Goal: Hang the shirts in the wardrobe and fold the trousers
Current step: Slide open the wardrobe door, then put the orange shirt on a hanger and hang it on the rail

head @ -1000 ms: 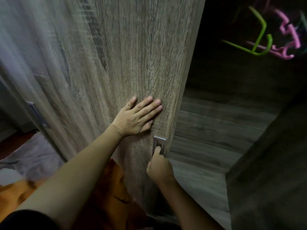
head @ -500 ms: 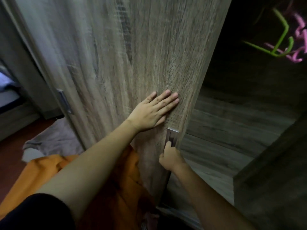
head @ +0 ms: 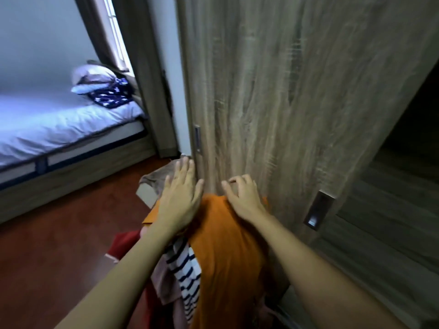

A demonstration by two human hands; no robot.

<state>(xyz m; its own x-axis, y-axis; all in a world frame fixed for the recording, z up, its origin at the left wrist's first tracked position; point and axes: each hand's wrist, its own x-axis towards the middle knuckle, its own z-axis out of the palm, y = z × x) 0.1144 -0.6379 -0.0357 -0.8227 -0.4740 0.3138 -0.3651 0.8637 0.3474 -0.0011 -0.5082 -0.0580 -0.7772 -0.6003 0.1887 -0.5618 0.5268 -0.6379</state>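
Note:
An orange garment [head: 228, 252] lies on top of a pile of clothes at the foot of the wardrobe, beside a navy-and-white striped shirt [head: 186, 274], a red garment [head: 123, 243] and a grey-brown one [head: 156, 181]. My left hand [head: 180, 198] hovers over the pile's far left, fingers spread, holding nothing. My right hand [head: 244, 198] rests on the orange garment's top edge with fingers curled; no fabric is visibly gripped. The wood-grain wardrobe sliding door [head: 285, 103] stands just behind the pile. The dark wardrobe opening [head: 408, 129] shows at the right.
A recessed metal handle [head: 318, 211] sits on the door's right edge and another handle [head: 197, 138] on its left edge. A bed [head: 59, 124] with pillows [head: 95, 79] stands at the left. Red-brown floor [head: 59, 252] lies between the bed and the pile.
Both hands have left the wardrobe door and its handle and dropped to the clothes pile. My view has swung left and down, bringing the bed into sight.

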